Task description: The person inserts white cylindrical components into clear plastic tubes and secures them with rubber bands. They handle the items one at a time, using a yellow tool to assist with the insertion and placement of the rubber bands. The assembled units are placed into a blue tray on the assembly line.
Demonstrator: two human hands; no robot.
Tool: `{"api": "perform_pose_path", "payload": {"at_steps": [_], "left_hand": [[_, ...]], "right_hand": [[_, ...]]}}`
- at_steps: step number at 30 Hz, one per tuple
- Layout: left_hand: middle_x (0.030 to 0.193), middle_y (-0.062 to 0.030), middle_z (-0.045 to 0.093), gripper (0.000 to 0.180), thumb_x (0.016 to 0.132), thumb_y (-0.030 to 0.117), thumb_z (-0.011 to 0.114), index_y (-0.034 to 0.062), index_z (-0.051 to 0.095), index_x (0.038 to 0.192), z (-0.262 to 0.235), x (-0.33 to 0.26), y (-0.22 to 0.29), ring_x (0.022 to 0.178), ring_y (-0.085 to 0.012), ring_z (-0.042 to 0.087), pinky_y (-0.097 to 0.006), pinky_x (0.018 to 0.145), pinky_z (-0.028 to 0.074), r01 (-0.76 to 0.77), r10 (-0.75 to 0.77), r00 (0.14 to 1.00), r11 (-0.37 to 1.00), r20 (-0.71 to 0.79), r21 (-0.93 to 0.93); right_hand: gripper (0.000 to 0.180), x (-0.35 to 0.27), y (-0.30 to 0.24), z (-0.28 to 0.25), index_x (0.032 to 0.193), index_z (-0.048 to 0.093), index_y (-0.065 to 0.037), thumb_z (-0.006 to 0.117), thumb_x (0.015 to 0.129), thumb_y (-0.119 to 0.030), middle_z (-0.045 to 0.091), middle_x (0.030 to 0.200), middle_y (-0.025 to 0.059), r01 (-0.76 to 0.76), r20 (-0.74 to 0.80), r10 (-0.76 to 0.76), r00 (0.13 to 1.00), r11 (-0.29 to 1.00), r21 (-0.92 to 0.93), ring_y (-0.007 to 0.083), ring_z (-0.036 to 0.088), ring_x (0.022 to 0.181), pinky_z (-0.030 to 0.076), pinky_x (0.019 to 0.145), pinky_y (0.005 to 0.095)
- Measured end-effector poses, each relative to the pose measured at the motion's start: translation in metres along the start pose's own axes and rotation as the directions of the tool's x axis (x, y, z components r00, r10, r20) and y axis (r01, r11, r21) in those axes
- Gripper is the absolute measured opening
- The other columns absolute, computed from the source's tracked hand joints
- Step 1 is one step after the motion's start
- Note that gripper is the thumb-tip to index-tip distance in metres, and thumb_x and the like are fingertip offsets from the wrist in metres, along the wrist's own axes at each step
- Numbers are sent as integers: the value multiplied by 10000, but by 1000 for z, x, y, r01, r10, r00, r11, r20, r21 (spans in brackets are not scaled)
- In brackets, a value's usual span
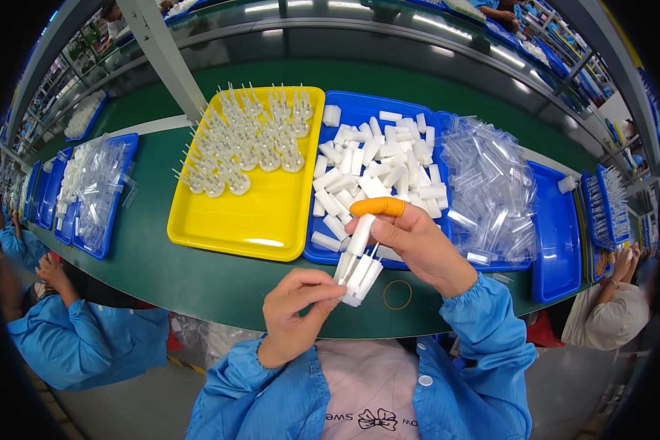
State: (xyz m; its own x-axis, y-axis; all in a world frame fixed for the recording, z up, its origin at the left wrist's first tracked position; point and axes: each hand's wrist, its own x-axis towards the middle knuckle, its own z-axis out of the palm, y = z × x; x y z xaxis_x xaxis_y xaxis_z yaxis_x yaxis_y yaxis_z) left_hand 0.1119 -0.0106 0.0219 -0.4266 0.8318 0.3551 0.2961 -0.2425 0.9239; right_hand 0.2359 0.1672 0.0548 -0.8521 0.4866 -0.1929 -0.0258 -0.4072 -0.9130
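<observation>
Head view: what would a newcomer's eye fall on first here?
Probably the bright yellow tray left of centre, its far part crowded with upright pronged pieces. Next, the orange finger cover on the right hand, which pinches a white block at the small white cluster in the left hand, near the middle. Right of the yellow tray, loose white blocks lie in a blue tray.

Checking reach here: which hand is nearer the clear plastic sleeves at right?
Right. The right hand is front-left of the clear plastic sleeves; the left hand is farther left.
</observation>
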Motion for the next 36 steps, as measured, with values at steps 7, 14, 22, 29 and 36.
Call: {"api": "perform_pose_path", "payload": {"at_steps": [7, 14, 22, 29, 36], "left_hand": [[898, -68, 632, 226, 733, -61, 699, 63, 721, 921, -3, 6, -3, 767, -170, 601, -250, 666, 492, -210, 194, 976, 957, 98, 199], [1051, -117, 571, 321, 709, -30, 734, 44, 680, 1017, 1, 0, 2, 837, -192, 599, -277, 704, 504, -195, 201, 979, 962, -13, 191], [1178, -130, 485, 675, 693, 113, 817, 3, 482, 1268, 13, 7, -5, 977, -203, 573, -301, 819, 486, 93, -69, 993, 962, 99, -255], [1197, -114, 463, 624, 705, 12, 785, -5, 479, 1248, 12, 5, -14, 1040, -187, 560, -306, 889, 481, 132, -112, 990, 951, 88, -280], [1106, -99, 504, 575, 686, 16, 804, -2, 493, 1170, 18, 3, -9, 1045, -190, 552, -308, 902, 467, 37, -50, 997, 976, -54, -216]], "right_hand": [[284, -6, -13, -8, 1121, 612, 6, 630, 889, -157, 642, 984, 50, 16, 13, -12, 1000, 923, -385, 91, 583, 884, 464, 816, 226], [147, -30, -4, 12, 938, 647, -25, 679, 826, -114, 648, 871, 47, 184, 195, -95, 976, 836, -516, 116, 591, 789, 471, 714, 253], [238, -40, -9, 22, 1043, 627, -26, 659, 831, -131, 598, 940, 110, 117, 34, -119, 992, 818, -563, 229, 593, 854, 457, 760, 304], [342, -52, -15, 13, 1112, 602, -15, 675, 801, -138, 546, 1092, 152, 347, 25, -598, 801, 430, -834, 299, 536, 980, 426, 837, 338], [341, -72, 5, 20, 1091, 625, -12, 698, 773, -113, 604, 1012, 139, 324, 0, -559, 829, 480, -815, 310, 545, 980, 426, 863, 374]]}}
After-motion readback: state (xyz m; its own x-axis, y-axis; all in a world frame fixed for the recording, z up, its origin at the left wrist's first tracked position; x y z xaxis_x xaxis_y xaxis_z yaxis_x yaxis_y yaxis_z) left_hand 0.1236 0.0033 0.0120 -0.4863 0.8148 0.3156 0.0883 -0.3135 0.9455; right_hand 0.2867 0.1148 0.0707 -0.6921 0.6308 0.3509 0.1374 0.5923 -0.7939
